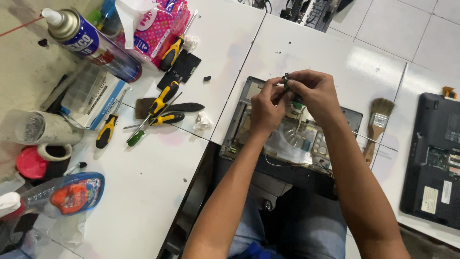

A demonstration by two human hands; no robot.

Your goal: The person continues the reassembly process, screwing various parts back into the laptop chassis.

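Both my hands meet above an opened laptop base [249,91] that lies on the white table in front of me. My left hand [266,108] and my right hand [314,93] pinch a small dark electronic part [287,82] between their fingertips, held just above the base's exposed insides. Thin wires [299,122] run from under the hands down into the laptop base.
Several yellow-handled screwdrivers [163,98] and a dark brush lie left of the base. A blue spray can [96,45], a clear parts box [91,96], a mug [52,129] and a tissue pack [155,29] crowd the far left. A paintbrush [378,122] and a second black laptop underside [433,163] lie right.
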